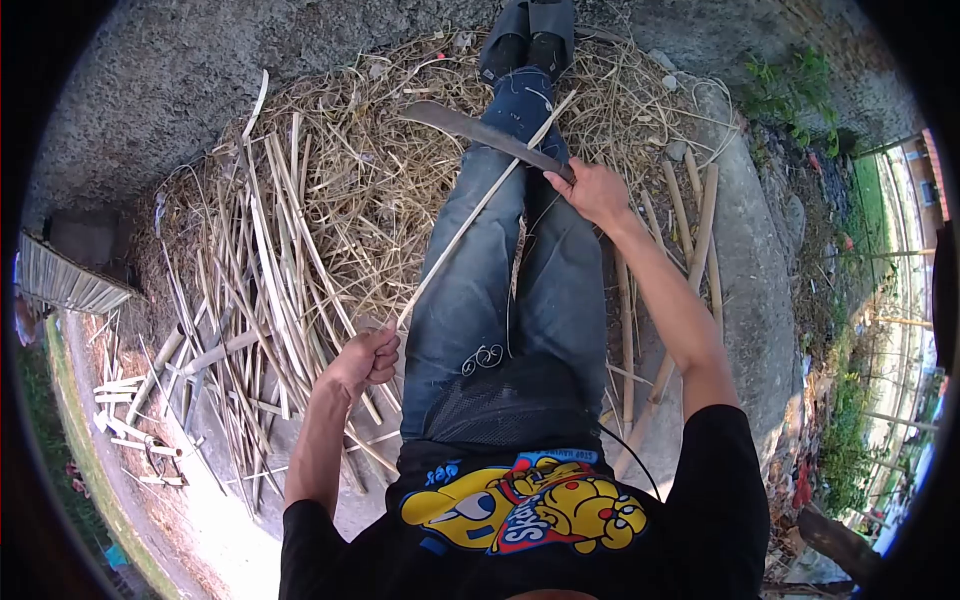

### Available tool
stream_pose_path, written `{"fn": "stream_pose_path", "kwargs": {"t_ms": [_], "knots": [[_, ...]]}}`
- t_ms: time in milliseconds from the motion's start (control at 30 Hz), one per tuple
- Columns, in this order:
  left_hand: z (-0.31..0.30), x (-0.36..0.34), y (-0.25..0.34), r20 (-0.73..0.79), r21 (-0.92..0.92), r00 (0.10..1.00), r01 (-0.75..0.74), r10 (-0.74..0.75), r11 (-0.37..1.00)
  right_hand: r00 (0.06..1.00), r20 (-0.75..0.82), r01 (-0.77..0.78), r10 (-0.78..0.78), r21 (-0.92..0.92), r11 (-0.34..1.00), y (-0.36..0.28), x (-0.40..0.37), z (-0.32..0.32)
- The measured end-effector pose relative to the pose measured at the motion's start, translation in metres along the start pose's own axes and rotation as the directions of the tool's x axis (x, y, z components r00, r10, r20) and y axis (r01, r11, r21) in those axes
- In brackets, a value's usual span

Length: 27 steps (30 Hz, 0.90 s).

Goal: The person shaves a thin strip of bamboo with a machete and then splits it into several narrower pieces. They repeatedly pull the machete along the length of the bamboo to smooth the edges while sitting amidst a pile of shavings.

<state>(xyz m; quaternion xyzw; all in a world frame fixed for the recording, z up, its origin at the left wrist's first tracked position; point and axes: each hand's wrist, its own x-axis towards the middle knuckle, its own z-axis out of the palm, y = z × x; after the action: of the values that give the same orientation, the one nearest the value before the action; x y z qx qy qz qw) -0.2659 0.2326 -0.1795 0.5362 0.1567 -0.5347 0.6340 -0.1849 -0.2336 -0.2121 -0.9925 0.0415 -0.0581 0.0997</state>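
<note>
My left hand point(365, 358) is closed round the near end of a thin bamboo strip point(462, 232), which slants up over my jeans point(465, 290) toward my shins. In my right hand point(597, 193) is the handle of a machete point(470, 127), its long dark blade pointing left. The blade crosses the strip just above my knees, overlapping it in this view. Fine curled shavings point(483, 359) lie on my lap. The machete's grip is mostly hidden by my fingers.
Many split bamboo strips point(285, 290) are heaped on the ground at my left. Pale shavings point(370, 200) cover the ground round my legs. Bamboo poles point(700, 235) lie at my right. Cut pieces point(140, 425) are piled farther left, and a rough grey wall point(200, 80) stands beyond my feet.
</note>
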Motion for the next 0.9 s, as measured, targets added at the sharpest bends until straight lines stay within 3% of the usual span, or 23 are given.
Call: {"fn": "stream_pose_path", "kwargs": {"t_ms": [33, 200, 233, 300, 400, 467, 567, 600, 667, 700, 767, 833, 867, 900], "knots": [[0.001, 0.002, 0.002, 0.000, 0.020, 1.000, -0.017, 0.017, 1.000, 0.998, -0.005, 0.070, -0.070, -0.028, 0.997, 0.006, 0.006, -0.001], [-0.001, -0.008, 0.009, 0.066, 0.012, 0.998, 0.002, -0.003, 1.000, 0.993, -0.086, 0.082, -0.086, -0.051, 0.995, 0.013, 0.020, 0.011], [-0.004, -0.017, 0.004, 0.014, -0.012, 1.000, 0.018, -0.018, 1.000, 0.993, -0.086, 0.071, -0.075, -0.050, 0.996, 0.014, 0.022, 0.014], [-0.054, -0.051, -0.035, 0.015, 0.046, 0.999, 0.030, -0.030, 0.998, 0.952, -0.037, -0.304, 0.304, 0.003, 0.953, 0.034, 0.040, 0.005], [-0.131, -0.133, -0.104, -0.062, 0.068, 0.991, 0.121, -0.116, 0.990, 0.727, -0.109, -0.656, 0.679, 0.183, 0.732, 0.139, 0.051, 0.008], [-0.131, -0.148, -0.128, -0.082, 0.038, 0.994, 0.077, -0.074, 0.996, 0.731, -0.198, -0.625, 0.653, 0.191, 0.757, 0.192, 0.045, 0.019], [-0.100, -0.114, -0.110, -0.191, 0.182, 0.981, 0.071, -0.036, 0.981, 0.758, -0.246, -0.538, 0.604, 0.286, 0.793, 0.161, 0.028, -0.001], [-0.097, -0.094, -0.106, -0.138, 0.188, 0.990, 0.011, 0.015, 0.982, 0.767, -0.237, -0.535, 0.596, 0.275, 0.799, 0.147, 0.022, -0.004], [-0.090, -0.062, -0.092, -0.132, 0.304, 0.989, -0.024, 0.067, 0.952, 0.833, -0.218, -0.391, 0.509, 0.419, 0.819, 0.116, 0.012, -0.007], [-0.090, -0.048, -0.087, -0.148, 0.405, 0.980, -0.063, 0.134, 0.912, 0.853, -0.164, -0.394, 0.495, 0.417, 0.819, 0.103, 0.010, -0.008], [-0.090, -0.026, -0.079, -0.144, 0.523, 0.967, -0.105, 0.209, 0.846, 0.920, -0.206, -0.233, 0.333, 0.396, 0.888, 0.066, 0.000, -0.016], [-0.089, -0.013, -0.074, -0.173, 0.775, 0.886, -0.148, 0.431, 0.615, 0.952, -0.060, -0.269, 0.301, 0.311, 0.911, 0.026, -0.012, -0.029], [-0.080, -0.012, -0.067, -0.164, 0.783, 0.889, -0.147, 0.428, 0.605, 0.971, -0.048, -0.216, 0.235, 0.256, 0.942, 0.012, -0.017, -0.027], [-0.067, -0.012, -0.059, -0.166, 0.842, 0.824, -0.168, 0.542, 0.512, 0.986, -0.029, -0.157, 0.166, 0.200, 0.967, -0.001, -0.023, -0.024]]}}
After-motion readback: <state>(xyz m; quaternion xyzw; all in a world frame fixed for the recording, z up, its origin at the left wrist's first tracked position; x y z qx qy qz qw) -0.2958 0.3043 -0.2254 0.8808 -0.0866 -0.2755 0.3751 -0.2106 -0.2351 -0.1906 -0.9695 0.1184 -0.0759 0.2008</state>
